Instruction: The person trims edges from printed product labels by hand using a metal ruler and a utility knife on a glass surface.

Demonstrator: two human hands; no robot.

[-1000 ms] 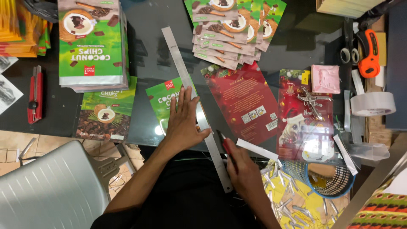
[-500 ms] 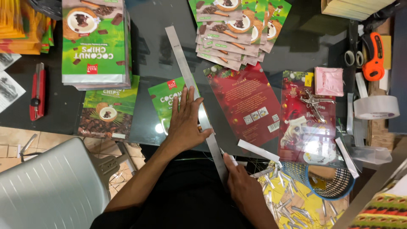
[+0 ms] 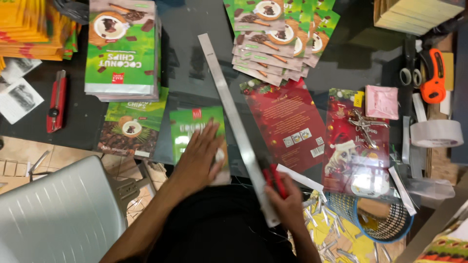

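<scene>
Dark glass tabletop (image 3: pixel 190 73) fills the view, cluttered with printed packs. At nine o'clock lies a red utility knife (image 3: pixel 56 101). Toward the centre, the left hand (image 3: pixel 199 158) presses flat, fingers spread, on a green pouch (image 3: pixel 196 127). A long metal ruler (image 3: pixel 233 116) runs diagonally just beside it. At five o'clock, the right hand (image 3: pixel 288 203) grips a red cutter (image 3: pixel 274 179) against the ruler's edge.

Under your left hand (image 3: pixel 197 158) lies a flat green pouch (image 3: pixel 195 127). Left of it is a green and brown pouch (image 3: pixel 130 127), with a tall stack of green pouches (image 3: pixel 122 48) behind. Fanned pouches (image 3: pixel 280 36) and two red packages (image 3: pixel 287 124) (image 3: pixel 353 141) lie right.
</scene>
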